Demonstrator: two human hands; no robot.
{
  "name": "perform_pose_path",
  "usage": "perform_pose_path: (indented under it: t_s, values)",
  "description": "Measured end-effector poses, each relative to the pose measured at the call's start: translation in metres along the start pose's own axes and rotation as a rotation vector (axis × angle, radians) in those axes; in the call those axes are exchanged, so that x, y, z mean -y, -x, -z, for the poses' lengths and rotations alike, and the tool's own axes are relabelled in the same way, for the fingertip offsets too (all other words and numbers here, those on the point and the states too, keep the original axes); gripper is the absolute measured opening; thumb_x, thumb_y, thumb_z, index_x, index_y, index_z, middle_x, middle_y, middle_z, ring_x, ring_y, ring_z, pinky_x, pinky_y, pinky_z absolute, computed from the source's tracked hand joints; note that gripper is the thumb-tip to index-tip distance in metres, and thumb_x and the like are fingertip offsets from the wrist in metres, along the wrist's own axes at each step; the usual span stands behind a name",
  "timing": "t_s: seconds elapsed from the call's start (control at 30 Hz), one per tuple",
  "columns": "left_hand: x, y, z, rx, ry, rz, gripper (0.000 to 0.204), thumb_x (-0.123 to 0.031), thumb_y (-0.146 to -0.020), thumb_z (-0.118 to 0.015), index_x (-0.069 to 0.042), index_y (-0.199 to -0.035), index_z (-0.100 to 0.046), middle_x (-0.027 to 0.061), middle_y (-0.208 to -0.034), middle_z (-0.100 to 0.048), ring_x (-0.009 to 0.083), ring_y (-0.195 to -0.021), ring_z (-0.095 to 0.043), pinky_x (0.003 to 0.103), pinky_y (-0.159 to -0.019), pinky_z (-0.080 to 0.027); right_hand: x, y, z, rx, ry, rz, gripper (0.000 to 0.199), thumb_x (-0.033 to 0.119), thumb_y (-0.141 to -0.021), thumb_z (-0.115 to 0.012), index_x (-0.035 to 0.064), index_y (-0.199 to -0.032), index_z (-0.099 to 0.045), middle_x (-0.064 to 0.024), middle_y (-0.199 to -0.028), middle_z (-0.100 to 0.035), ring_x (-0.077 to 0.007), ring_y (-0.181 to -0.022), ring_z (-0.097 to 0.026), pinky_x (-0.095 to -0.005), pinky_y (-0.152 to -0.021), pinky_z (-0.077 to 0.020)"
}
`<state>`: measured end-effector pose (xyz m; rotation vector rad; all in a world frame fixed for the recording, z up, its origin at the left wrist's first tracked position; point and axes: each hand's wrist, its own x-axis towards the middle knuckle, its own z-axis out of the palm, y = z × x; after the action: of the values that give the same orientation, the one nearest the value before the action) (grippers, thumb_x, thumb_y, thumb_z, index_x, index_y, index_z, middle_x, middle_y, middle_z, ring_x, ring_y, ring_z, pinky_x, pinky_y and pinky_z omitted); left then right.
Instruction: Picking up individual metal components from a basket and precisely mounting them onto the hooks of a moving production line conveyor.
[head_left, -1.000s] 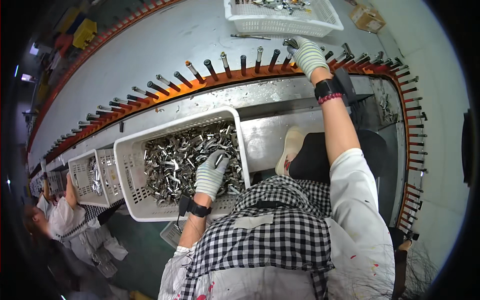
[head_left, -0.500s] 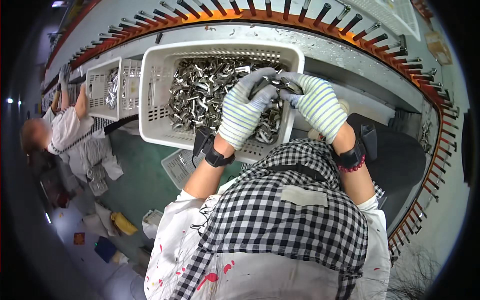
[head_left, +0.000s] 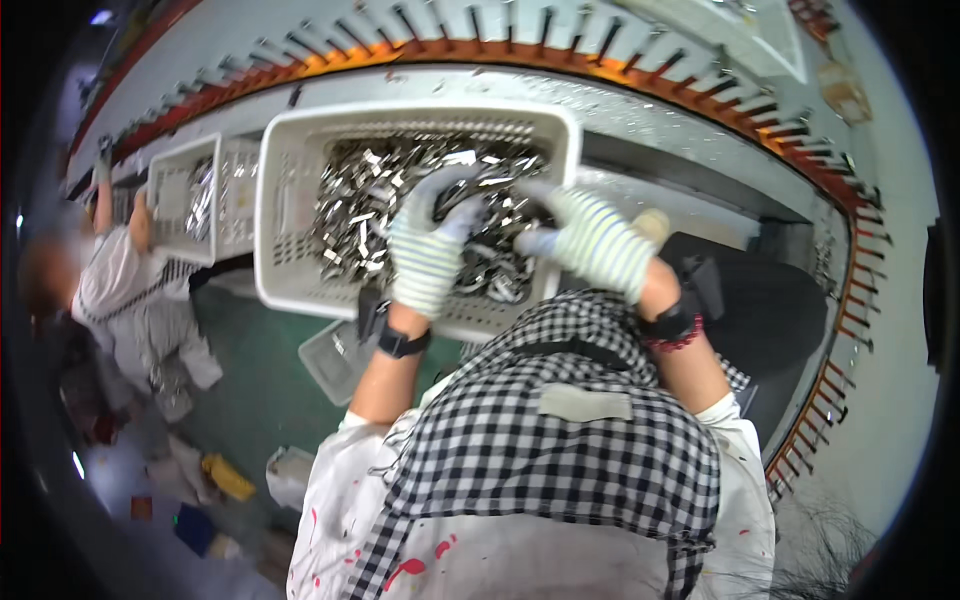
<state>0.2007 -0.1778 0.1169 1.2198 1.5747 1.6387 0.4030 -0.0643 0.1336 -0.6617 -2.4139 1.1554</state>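
Note:
A white plastic crate (head_left: 288, 200) full of small, shiny bent metal pieces (head_left: 365, 190) stands in front of me. My left hand (head_left: 430, 245), in a striped knit glove, is over the pieces with thumb and fingers curved apart; metal shows in the gap. Over the crate's right side is my right hand (head_left: 595, 240), gloved alike, its thumb and fingers apart. Its fingertips are smeared by motion, and a dark spot between them is too blurred to make out. Both wrists carry black straps, and the right one also a red bead bracelet.
Beyond the crate curves an orange rail (head_left: 480, 50) with upright dark pegs, bending down the right side. A second white crate (head_left: 215, 190) stands to the left, where another person (head_left: 125, 280) works. Below is a small pale basket (head_left: 335, 360) on the green floor.
My hands have drawn apart; they were together over the crate, fingers closed on metal pieces. The left has lowered and opened. The whole view has shifted slightly.

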Motion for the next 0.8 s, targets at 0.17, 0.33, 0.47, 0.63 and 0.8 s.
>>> perform_pose_path:
  t_s: [0.17, 0.33, 0.47, 0.63, 0.8]
  values:
    - [0.060, -0.029, 0.025, 0.051, -0.919, -0.268, 0.074, -0.012, -0.086, -0.080, -0.009, -0.156, -0.053, 0.0258, -0.164, -0.043, 0.0431, -0.149, -0.045, 0.049, -0.123, -0.041, -0.017, 0.018, -0.004, -0.017, 0.201, -0.037, 0.051, 0.028, -0.102, -0.070, 0.0060, -0.147, -0.061, -0.0241, -0.143, -0.065, -0.0422, -0.130, -0.064, -0.0455, -0.111, -0.0515]
    - [0.007, -0.082, -0.030, 0.161, -0.757, -0.522, 0.058, -0.030, -0.098, -0.073, -0.007, -0.149, -0.060, 0.0213, -0.154, -0.058, 0.0362, -0.146, -0.052, 0.045, -0.123, -0.041, -0.024, 0.043, 0.006, -0.036, 0.257, -0.069, 0.044, 0.025, -0.103, -0.067, 0.0057, -0.142, -0.064, -0.0232, -0.126, -0.074, -0.0426, -0.116, -0.071, -0.0477, -0.101, -0.0563]
    - [-0.051, -0.137, -0.121, 0.390, -0.575, -0.490, 0.067, -0.039, -0.100, -0.072, -0.003, -0.153, -0.055, 0.0210, -0.146, -0.065, 0.0303, -0.129, -0.067, 0.040, -0.114, -0.050, -0.051, 0.062, -0.030, -0.071, 0.300, 0.018, 0.039, 0.028, -0.101, -0.066, 0.0034, -0.130, -0.071, -0.0242, -0.115, -0.076, -0.0433, -0.106, -0.073, -0.0506, -0.096, -0.0582]
    - [-0.081, -0.225, -0.215, 0.612, -0.503, -0.155, 0.086, -0.047, -0.098, -0.076, 0.000, -0.162, -0.041, 0.0211, -0.137, -0.066, 0.0256, -0.105, -0.072, 0.035, -0.082, -0.064, -0.039, 0.069, -0.031, 0.256, 0.254, -0.090, 0.042, 0.027, -0.100, -0.066, 0.0011, -0.134, -0.069, -0.0250, -0.121, -0.074, -0.0432, -0.112, -0.072, -0.0495, -0.101, -0.0565]
    - [-0.080, -0.253, -0.231, 0.384, -1.212, -0.408, 0.028, -0.022, -0.099, -0.070, -0.005, -0.121, -0.074, 0.0189, -0.097, -0.079, 0.0335, -0.072, -0.078, 0.046, -0.066, -0.064, -0.057, 0.069, -0.036, 0.151, 0.354, 0.007, 0.038, 0.028, -0.099, -0.069, 0.0027, -0.127, -0.073, -0.0218, -0.111, -0.076, -0.0399, -0.102, -0.074, -0.0506, -0.093, -0.0577]
